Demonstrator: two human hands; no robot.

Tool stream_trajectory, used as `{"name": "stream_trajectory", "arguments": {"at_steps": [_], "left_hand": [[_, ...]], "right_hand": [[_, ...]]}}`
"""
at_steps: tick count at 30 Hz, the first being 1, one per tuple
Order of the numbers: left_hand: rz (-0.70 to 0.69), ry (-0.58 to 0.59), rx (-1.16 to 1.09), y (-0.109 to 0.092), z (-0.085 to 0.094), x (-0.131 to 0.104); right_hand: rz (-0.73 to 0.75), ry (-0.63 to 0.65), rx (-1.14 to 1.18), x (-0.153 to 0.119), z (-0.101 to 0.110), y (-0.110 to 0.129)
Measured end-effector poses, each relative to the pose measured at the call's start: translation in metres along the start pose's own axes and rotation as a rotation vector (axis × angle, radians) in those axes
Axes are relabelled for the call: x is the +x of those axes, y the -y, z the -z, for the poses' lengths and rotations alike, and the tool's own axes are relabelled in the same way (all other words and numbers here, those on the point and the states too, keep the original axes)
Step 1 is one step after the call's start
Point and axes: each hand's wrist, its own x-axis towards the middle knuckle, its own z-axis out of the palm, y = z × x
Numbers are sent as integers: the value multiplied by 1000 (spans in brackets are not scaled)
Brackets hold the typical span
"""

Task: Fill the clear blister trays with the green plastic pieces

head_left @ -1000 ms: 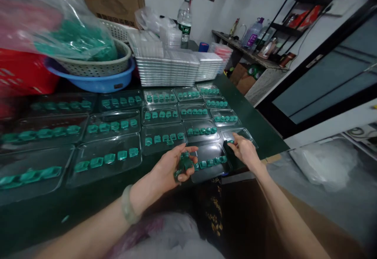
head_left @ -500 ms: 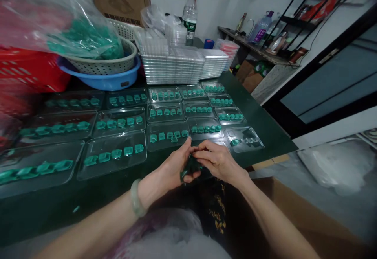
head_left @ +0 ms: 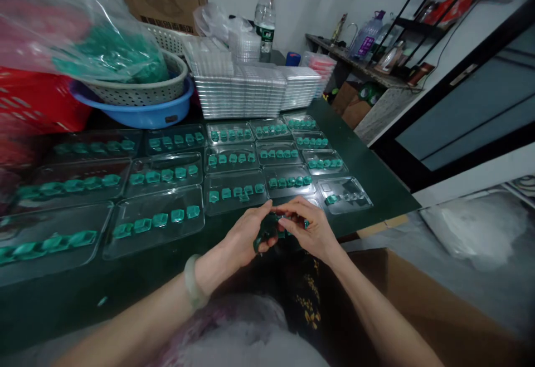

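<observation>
My left hand (head_left: 244, 232), a pale bracelet on its wrist, is curled around a dark green translucent thing (head_left: 264, 229) at the table's near edge. Shadow and fingers hide its exact kind. The thumb and fingers of my right hand (head_left: 311, 229) come together against it; a bit of teal shows beneath them. Ahead lie rows of clear plastic trays (head_left: 167, 196), most bearing a line of teal faceted pieces (head_left: 160, 220). In the tray nearest my right hand, one teal piece (head_left: 331, 199) sits at the left end, with paler bumps beside it.
Stacked clear trays (head_left: 242, 94) stand at the back beside a water bottle (head_left: 265, 21). Left of them, a blue basin (head_left: 146, 115) holds a pale basket with a bag of green material. A red basket (head_left: 42, 99) is far left; an open cardboard box (head_left: 418, 294) stands lower right.
The view has shifted slightly, so the trays appear a little further left. My right fingers have moved a little on the green thing, and more teal shows under them. Both hands stay together.
</observation>
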Motion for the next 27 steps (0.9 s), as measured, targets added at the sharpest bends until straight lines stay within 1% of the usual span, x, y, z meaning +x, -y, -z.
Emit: {"name": "stream_trajectory", "arguments": {"at_steps": [3, 7, 10, 12, 14, 17, 19, 22, 24, 25, 27], "left_hand": [[-16, 14, 36, 2, -2, 0], [-20, 46, 60, 2, -2, -2], [-44, 83, 53, 1, -1, -4], [-86, 107, 59, -1, -1, -6], [-127, 114, 86, -3, -1, -9], [-161, 87, 139, -6, 0, -14], [-179, 78, 158, -6, 1, -16], [-201, 134, 138, -5, 3, -17], [-173, 195, 75, -5, 4, -15], [-138, 217, 25, -4, 5, -13], [-44, 219, -85, -3, 7, -8]], "right_hand": [[48, 18, -90, 0, -4, -2], [76, 39, -226, -3, -8, -1], [69, 13, -229, -5, -9, 2], [-3, -10, -123, -5, -8, 2], [-115, -25, 52, -3, -5, 1], [-254, -19, 303, -2, -1, -2], [-314, -15, 450, -3, -3, -4], [-408, 4, 662, -4, -10, -6], [-448, 24, 721, -5, -16, -7], [-445, 10, 705, -5, -17, -6], [-378, -67, 588, -7, -18, -5]]}}
